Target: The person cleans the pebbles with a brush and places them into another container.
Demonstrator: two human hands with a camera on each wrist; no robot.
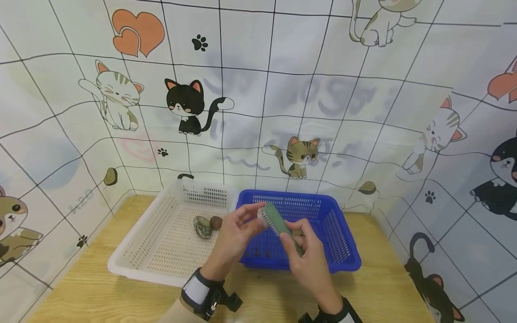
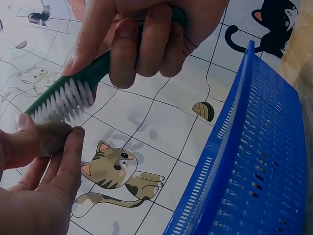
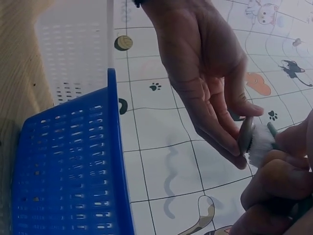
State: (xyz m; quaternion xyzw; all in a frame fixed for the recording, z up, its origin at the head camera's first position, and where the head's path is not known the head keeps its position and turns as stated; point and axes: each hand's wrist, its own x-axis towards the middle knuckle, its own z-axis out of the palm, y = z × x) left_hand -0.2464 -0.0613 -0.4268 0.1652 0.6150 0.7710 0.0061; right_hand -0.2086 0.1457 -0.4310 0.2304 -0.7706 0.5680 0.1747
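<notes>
My left hand (image 1: 234, 233) pinches a smooth, rounded stone (image 2: 54, 138) between thumb and fingertips. A green scrubbing brush (image 1: 276, 220) with white bristles (image 2: 66, 100) is gripped by my right hand (image 1: 310, 258), fingers wrapped around its handle. The bristles touch the stone's face in the right wrist view. Both hands are raised over the blue plastic basket (image 1: 350, 244), where a few small dark pieces (image 1: 257, 252) show through below. To the left, a patterned green stone (image 1: 203, 227) and a brown stone (image 1: 216, 223) lie in the white basket (image 1: 133, 251).
The two slotted baskets stand side by side on a wooden table (image 1: 93, 291). A white sheet (image 1: 250, 98) with grid lines and cartoon cats hangs behind and along both sides. Each wrist wears a black strap (image 1: 208, 291).
</notes>
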